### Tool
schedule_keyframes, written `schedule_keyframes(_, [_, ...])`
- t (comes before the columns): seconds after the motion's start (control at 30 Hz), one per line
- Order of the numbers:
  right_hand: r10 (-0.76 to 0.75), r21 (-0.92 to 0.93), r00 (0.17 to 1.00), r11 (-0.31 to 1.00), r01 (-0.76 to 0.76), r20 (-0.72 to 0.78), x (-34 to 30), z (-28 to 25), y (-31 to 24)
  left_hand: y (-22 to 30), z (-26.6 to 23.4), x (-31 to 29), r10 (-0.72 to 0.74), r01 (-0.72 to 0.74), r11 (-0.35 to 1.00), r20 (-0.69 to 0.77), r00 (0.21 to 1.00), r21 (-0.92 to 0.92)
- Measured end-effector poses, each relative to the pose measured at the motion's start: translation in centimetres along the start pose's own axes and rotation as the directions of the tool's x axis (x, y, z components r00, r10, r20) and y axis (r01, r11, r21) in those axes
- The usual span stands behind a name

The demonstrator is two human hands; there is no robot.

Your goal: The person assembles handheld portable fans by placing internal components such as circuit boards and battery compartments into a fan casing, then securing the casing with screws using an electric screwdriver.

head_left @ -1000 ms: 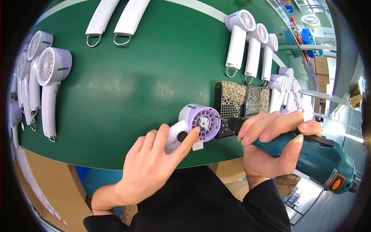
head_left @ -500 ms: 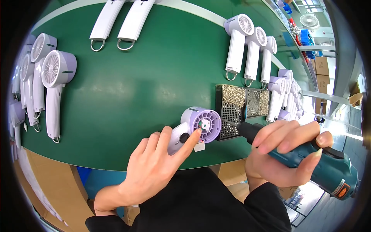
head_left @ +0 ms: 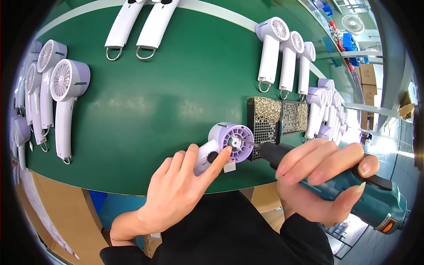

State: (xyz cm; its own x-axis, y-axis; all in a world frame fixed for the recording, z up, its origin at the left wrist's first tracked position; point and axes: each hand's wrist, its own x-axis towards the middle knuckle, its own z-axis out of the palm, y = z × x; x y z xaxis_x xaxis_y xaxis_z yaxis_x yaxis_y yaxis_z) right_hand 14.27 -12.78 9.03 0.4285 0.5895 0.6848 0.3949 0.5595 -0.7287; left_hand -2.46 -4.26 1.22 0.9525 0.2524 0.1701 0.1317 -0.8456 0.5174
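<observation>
While the left hand [head_left: 176,194] lies spread, pinning the fan [head_left: 226,145] at the bench [head_left: 145,110] edge, the right hand [head_left: 318,176] grips the driver [head_left: 353,194], bit in the hub. I'd keep the bit straight and the fan held flat.

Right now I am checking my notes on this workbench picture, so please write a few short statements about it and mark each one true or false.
1. The right hand grips a teal power screwdriver. True.
2. The screwdriver's bit points into the round purple head of the handheld fan. True.
3. The left hand lies flat on the green table, away from that fan. False: its fingers rest on the fan's white handle.
4. The perforated metal trays sit to the left of the fan. False: they sit just to its right.
5. Three finished fans lie side by side beyond the trays. True.
</observation>
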Motion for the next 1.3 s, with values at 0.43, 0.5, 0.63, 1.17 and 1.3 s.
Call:
schedule_keyframes(0.43, [0.037,0.017,0.995,0.999,-0.039,0.097,-0.8,0.7,0.7,0.0,-0.1,0.0,-0.022,0.022,1.000,0.020,1.000,-0.021])
schedule_keyframes(0.5, [0.064,0.009,0.993,0.998,-0.065,0.096,-0.9,0.9,0.9,-0.1,0.0,-0.1,-0.002,0.001,1.000,-0.006,1.000,-0.022])
schedule_keyframes(0.63, [0.209,-0.063,0.974,0.977,-0.204,0.087,-0.9,1.1,0.4,-0.6,0.3,-0.2,0.059,-0.056,0.997,-0.056,0.997,0.058])
schedule_keyframes(1.17, [0.264,-0.116,0.964,0.957,-0.267,-0.038,-1.1,3.3,2.4,-0.4,-0.3,-0.5,0.087,-0.086,0.995,-0.019,0.996,0.053])
schedule_keyframes(1.3, [0.292,0.007,0.957,0.957,-0.292,-0.002,-1.0,3.1,2.8,-0.1,-0.2,-0.7,0.070,-0.064,0.993,-0.058,0.996,0.095])
